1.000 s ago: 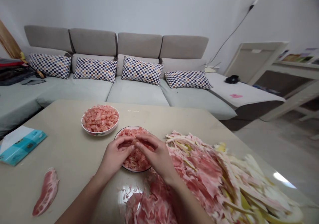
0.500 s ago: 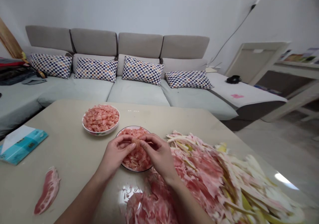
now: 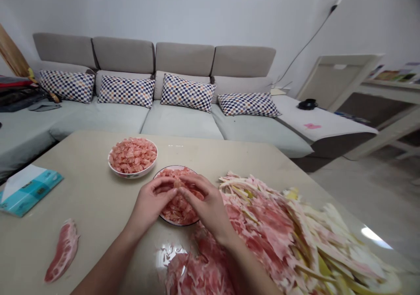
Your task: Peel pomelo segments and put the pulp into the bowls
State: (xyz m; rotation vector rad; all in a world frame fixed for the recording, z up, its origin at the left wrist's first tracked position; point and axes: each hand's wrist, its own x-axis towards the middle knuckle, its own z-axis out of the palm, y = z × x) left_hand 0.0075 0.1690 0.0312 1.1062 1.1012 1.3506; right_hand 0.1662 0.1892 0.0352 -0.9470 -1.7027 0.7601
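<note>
My left hand (image 3: 154, 199) and my right hand (image 3: 207, 203) meet over a dark-rimmed plate (image 3: 165, 219) heaped with pink pomelo pulp (image 3: 181, 209). Between both sets of fingertips is a small piece of pomelo pulp (image 3: 178, 183), partly hidden by the thumbs and fingers. Each hand is closed in a pinch, thumb against fingers. Under and beside my right forearm lies a spread of pink pomelo membranes (image 3: 262, 225), with white and yellow peel (image 3: 331, 251) at the right. An unpeeled pomelo segment (image 3: 63, 250) rests on the table to the left.
A white bowl (image 3: 131, 175) piled with pulp stands at the back left of the table (image 3: 101, 207). A blue tissue pack (image 3: 33, 192) lies near the left edge. Beyond the table is a sofa (image 3: 180, 122) with several checked cushions (image 3: 187, 93).
My right hand has shifted slightly left, bringing the thumb tips together. The piece between my fingers shows less. The bowl, segment and peel pile stay put.
</note>
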